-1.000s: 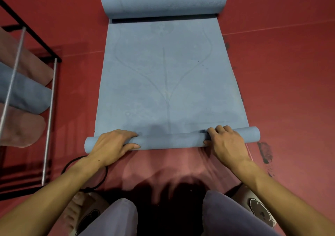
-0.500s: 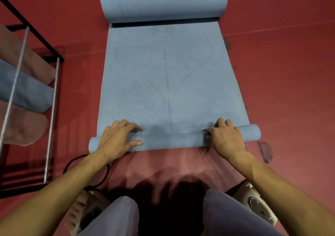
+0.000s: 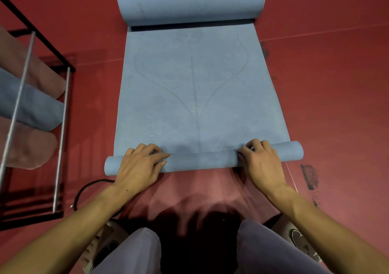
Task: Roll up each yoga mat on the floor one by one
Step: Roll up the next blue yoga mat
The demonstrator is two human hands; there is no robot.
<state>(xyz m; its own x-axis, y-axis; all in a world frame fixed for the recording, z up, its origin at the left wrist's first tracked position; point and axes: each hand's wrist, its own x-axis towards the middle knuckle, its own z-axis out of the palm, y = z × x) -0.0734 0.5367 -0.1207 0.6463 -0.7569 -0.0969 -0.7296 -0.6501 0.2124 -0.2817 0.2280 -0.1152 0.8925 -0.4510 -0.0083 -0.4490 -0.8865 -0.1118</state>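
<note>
Hands (image 3: 140, 164) on mat roll (image 3: 202, 160), rack (image 3: 61, 130) left

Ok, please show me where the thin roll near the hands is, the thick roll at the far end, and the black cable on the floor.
thin roll (image 3: 200, 161), head view, bare middle between the hands
thick roll (image 3: 190, 1), head view, middle of its upper side
black cable (image 3: 92, 184), head view, top of its loop

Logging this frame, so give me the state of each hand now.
Left hand: fingers curled over the near roll of the blue yoga mat, gripping it.
Right hand: gripping the same roll.
</note>
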